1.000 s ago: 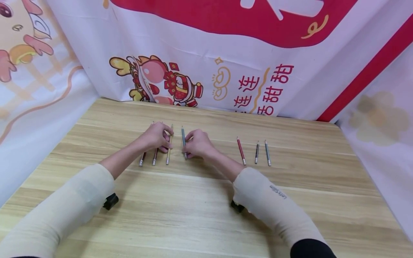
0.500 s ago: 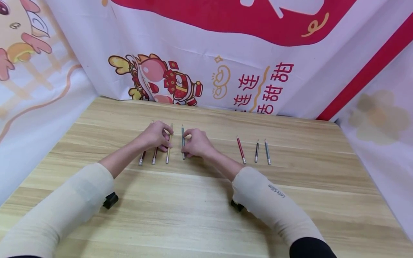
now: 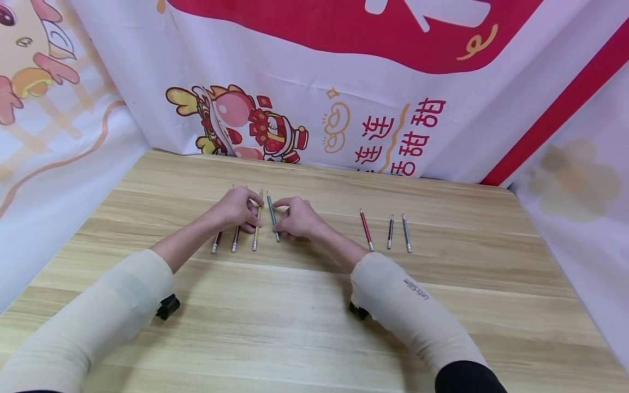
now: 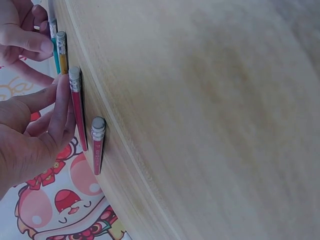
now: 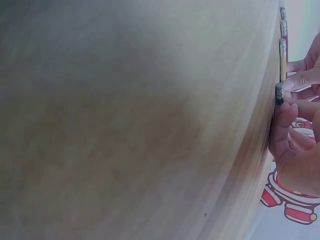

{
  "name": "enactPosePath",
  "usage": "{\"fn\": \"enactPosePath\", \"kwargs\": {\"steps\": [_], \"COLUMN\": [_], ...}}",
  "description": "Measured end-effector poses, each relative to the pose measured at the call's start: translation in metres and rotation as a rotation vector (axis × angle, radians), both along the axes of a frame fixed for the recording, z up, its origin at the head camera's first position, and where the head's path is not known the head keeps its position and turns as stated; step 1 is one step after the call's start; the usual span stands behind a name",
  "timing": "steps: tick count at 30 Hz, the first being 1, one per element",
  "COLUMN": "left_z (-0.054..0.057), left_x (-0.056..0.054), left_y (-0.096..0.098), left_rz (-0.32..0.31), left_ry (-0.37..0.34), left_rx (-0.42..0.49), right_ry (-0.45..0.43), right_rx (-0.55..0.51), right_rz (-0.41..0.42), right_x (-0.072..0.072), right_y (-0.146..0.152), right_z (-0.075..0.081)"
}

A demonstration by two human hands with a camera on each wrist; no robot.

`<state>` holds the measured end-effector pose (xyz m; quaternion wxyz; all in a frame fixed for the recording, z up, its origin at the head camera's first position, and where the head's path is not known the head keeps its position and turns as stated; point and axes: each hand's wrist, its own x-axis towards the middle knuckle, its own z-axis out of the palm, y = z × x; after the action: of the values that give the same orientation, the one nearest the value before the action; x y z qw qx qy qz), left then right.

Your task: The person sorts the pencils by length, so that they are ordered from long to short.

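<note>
In the head view my left hand (image 3: pixel 241 209) is over the left pencils, its fingertips on the yellow pencil (image 3: pixel 256 234). My right hand (image 3: pixel 300 218) holds the teal pencil (image 3: pixel 272 210) near its eraser end, with the index finger stretched along its right side. That pencil slants slightly, its tip leaning toward the yellow one; a narrow gap parts them. Left of these lie two dark red pencils (image 3: pixel 236 240), partly hidden by my left hand. In the left wrist view their eraser ends show, one red pencil (image 4: pixel 78 110) close beside my left fingers.
Farther right on the wooden table (image 3: pixel 295 316) lie a red pencil (image 3: pixel 366 229), a short dark pencil (image 3: pixel 390 232) and a grey-blue pencil (image 3: pixel 407 232), spaced apart. A printed cloth (image 3: pixel 295 71) hangs along the table's back edge.
The teal pencil has shifted left toward the yellow one, straightening and then slanting again. My right index finger has stretched leftward with it. The left hand has stayed in place.
</note>
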<state>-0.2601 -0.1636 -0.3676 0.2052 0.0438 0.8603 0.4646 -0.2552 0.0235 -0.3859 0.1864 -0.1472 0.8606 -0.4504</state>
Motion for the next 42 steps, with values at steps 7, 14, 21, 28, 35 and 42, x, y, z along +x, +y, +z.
{"fn": "enactPosePath", "kwargs": {"steps": [7, 14, 21, 28, 35, 42], "left_z": [0.0005, 0.0016, 0.0024, -0.0007, -0.0014, -0.0016], "left_x": [-0.0001, 0.0006, 0.0017, 0.0008, 0.0006, 0.0007], "left_y": [0.0004, 0.0011, 0.0009, -0.0013, -0.0014, -0.0032], "left_rz": [-0.011, -0.011, -0.012, -0.026, -0.03, -0.027], "left_ry": [0.001, -0.003, 0.003, 0.013, 0.008, 0.01], "left_rx": [0.002, 0.027, 0.008, 0.009, 0.014, 0.009], "right_ry": [0.01, 0.022, 0.006, 0.014, -0.007, -0.008], "right_rx": [0.044, 0.069, 0.041, 0.028, 0.029, 0.043], "right_rz": [0.045, 0.051, 0.043, 0.045, 0.041, 0.053], "right_x": [-0.0009, -0.0013, -0.0009, 0.0002, 0.0007, 0.0001], "right_y": [-0.0026, -0.003, -0.0031, -0.003, -0.003, -0.0037], "right_z": [-0.0009, -0.0008, -0.0005, -0.0019, -0.0006, -0.0003]}}
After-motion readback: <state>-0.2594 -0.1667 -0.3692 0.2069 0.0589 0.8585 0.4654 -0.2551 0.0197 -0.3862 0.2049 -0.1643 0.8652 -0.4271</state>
